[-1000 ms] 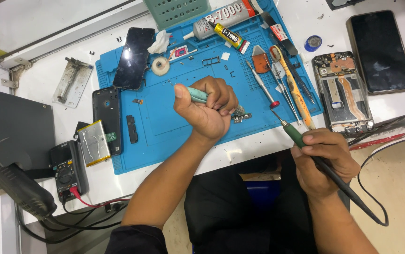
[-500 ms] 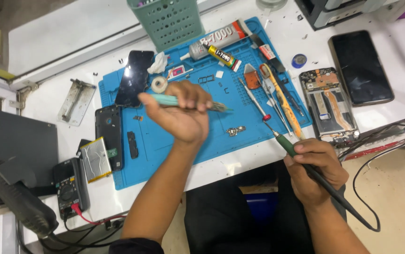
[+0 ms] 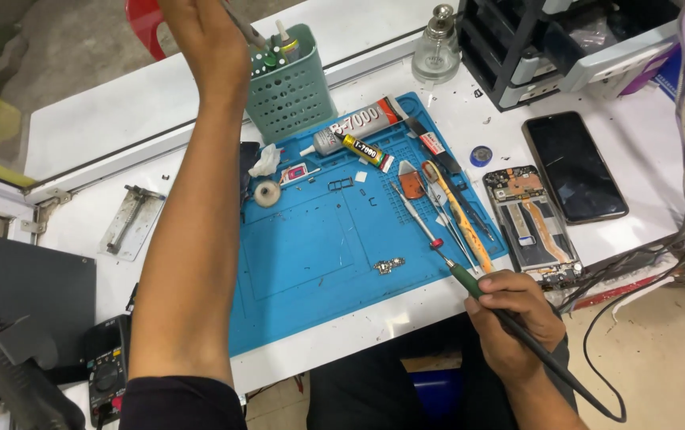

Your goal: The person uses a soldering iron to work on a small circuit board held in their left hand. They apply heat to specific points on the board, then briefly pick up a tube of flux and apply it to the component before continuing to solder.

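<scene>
Now lifted from blue mat (image 3: 310,271) to far green basket (image 3: 294,91), left hand (image 3: 203,28) closed around thin tool; right hand (image 3: 509,318) gripping soldering iron (image 3: 470,283), tip parked off the tabletop (image 3: 87,127).

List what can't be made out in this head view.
- Left hand: fingers cut off by the top edge; the thin tool it holds over the green basket is mostly hidden.
- Small circuit part on the blue mat: too small to identify.
- Soldering iron: grip hidden inside the right hand.
</scene>
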